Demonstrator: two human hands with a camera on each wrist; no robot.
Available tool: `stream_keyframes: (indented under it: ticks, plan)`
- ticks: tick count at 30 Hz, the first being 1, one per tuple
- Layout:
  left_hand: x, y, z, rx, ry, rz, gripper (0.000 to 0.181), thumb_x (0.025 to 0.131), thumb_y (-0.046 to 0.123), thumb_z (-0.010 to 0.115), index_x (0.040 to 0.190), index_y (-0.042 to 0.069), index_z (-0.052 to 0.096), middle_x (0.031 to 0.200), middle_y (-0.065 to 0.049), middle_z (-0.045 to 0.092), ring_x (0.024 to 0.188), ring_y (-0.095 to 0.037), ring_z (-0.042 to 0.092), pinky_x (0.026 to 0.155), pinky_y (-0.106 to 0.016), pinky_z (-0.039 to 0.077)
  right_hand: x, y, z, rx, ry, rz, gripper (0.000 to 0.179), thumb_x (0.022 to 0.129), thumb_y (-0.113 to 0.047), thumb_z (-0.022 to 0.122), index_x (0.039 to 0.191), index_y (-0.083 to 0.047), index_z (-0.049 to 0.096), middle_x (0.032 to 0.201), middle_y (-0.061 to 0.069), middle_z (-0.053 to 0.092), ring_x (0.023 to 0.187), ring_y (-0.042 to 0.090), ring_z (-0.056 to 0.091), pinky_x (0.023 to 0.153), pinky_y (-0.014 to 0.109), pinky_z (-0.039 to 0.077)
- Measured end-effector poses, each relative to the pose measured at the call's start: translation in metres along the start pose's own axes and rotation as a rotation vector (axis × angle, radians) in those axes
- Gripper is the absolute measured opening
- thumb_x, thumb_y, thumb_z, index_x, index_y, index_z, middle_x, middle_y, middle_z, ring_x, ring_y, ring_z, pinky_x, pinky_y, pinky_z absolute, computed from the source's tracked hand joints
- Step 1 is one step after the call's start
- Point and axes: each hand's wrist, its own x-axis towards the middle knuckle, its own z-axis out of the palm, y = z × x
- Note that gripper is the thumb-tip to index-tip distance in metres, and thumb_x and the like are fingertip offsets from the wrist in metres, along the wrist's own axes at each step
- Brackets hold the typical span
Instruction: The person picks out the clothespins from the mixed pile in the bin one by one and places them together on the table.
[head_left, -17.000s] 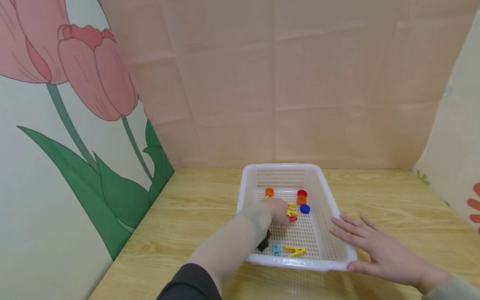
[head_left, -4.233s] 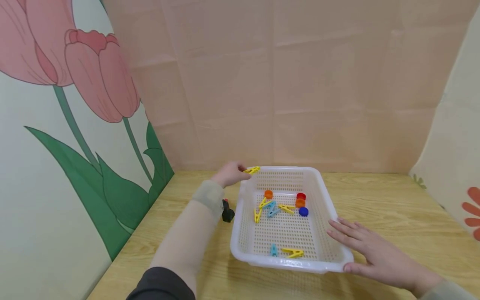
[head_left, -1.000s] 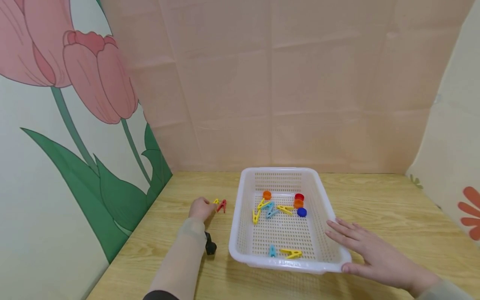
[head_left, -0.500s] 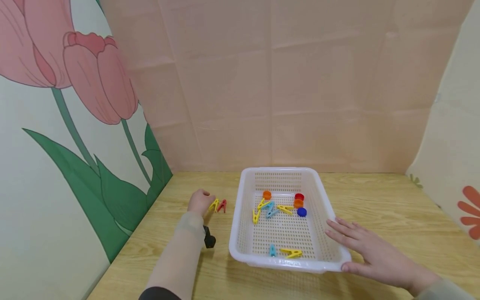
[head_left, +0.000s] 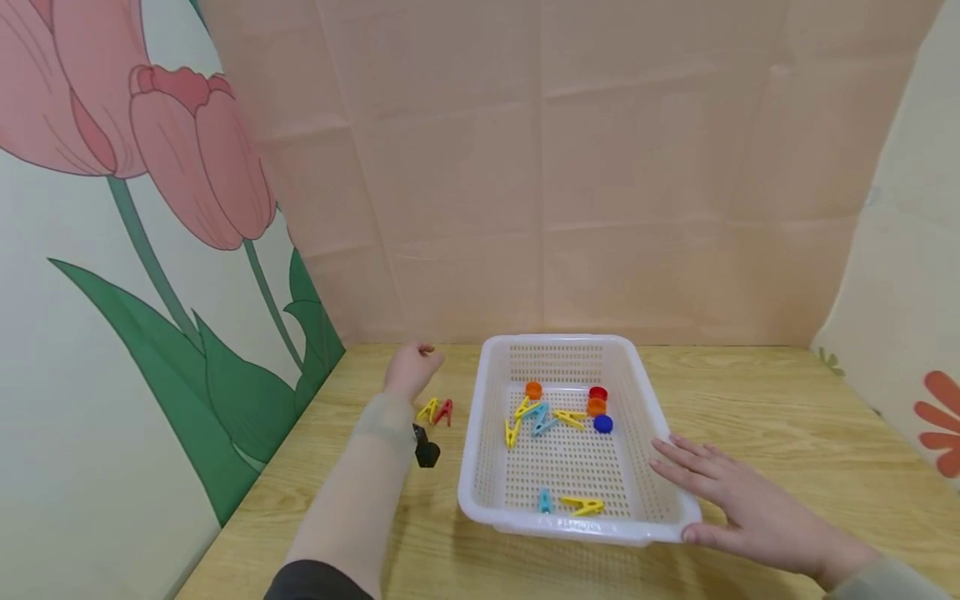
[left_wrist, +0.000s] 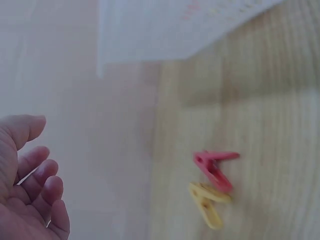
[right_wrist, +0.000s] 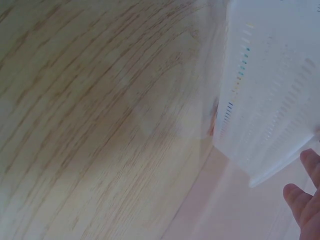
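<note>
My left hand [head_left: 412,371] is raised over the table left of the basket, its fingers loosely bent and holding nothing. Below it in the left wrist view, a yellow clothespin [left_wrist: 206,202] and a red clothespin [left_wrist: 215,167] lie side by side on the wood. With fingers spread, my right hand [head_left: 738,504] rests against the right side and near corner of the white plastic basket [head_left: 555,527]. Inside the basket lie several yellow clothespins, among them one near the front [head_left: 583,506], and blue clothespins, one of them beside it [head_left: 544,501].
At the basket's far end sit small round caps: an orange cap [head_left: 533,390] on the left, a red cap [head_left: 597,393], another orange cap [head_left: 596,407] and a blue cap [head_left: 603,424] on the right. A tulip-painted wall [head_left: 210,150] borders the wooden table [head_left: 735,392] on the left.
Earlier my left hand reached into the basket, then carried a yellow clothespin over its left rim. It released that clothespin beside the red one and has lifted away toward the back. My right hand stayed.
</note>
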Motion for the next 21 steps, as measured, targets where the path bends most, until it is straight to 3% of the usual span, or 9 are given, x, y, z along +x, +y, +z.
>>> stream_keyframes:
  ticks: [3,7,15,21]
  plan:
    - [0.001,0.016,-0.001,0.000,0.007,0.094,0.044,0.091,0.039,0.063,0.121,0.007,0.061,0.110,-0.007,0.061,0.098,-0.025,0.058,0.085,-0.042,0.048,0.000,0.000,0.001,0.001,0.001,-0.005,0.082,0.076,-0.052,0.074,0.140,-0.008,0.050,0.144,0.015,0.046,0.140,0.022,0.029,0.114,0.022,0.007]
    - [0.000,0.037,0.000,-0.027,-0.001,0.168,0.047,0.091,0.040,0.063,0.121,0.004,0.061,0.107,-0.006,0.062,0.095,-0.023,0.058,0.082,-0.039,0.049,0.000,0.000,0.001,0.006,0.002,-0.003,0.082,0.075,-0.052,0.075,0.140,-0.008,0.050,0.144,0.015,0.046,0.140,0.022,0.029,0.114,0.022,0.007]
    - [-0.006,0.073,0.008,-0.039,-0.025,0.223,0.039,0.092,0.034,0.062,0.120,0.007,0.062,0.107,-0.006,0.061,0.095,-0.022,0.057,0.082,-0.038,0.049,0.000,-0.001,0.000,-0.009,-0.020,0.007,0.081,0.076,-0.051,0.075,0.141,-0.009,0.049,0.146,0.013,0.044,0.141,0.021,0.028,0.114,0.021,0.006]
    - [-0.013,0.099,0.024,-0.047,-0.068,0.254,0.039,0.092,0.032,0.062,0.121,0.006,0.062,0.104,-0.005,0.061,0.092,-0.021,0.056,0.080,-0.036,0.049,-0.001,0.003,0.002,-0.004,-0.022,0.009,0.082,0.075,-0.051,0.076,0.141,-0.009,0.050,0.146,0.012,0.044,0.141,0.019,0.027,0.114,0.020,0.005]
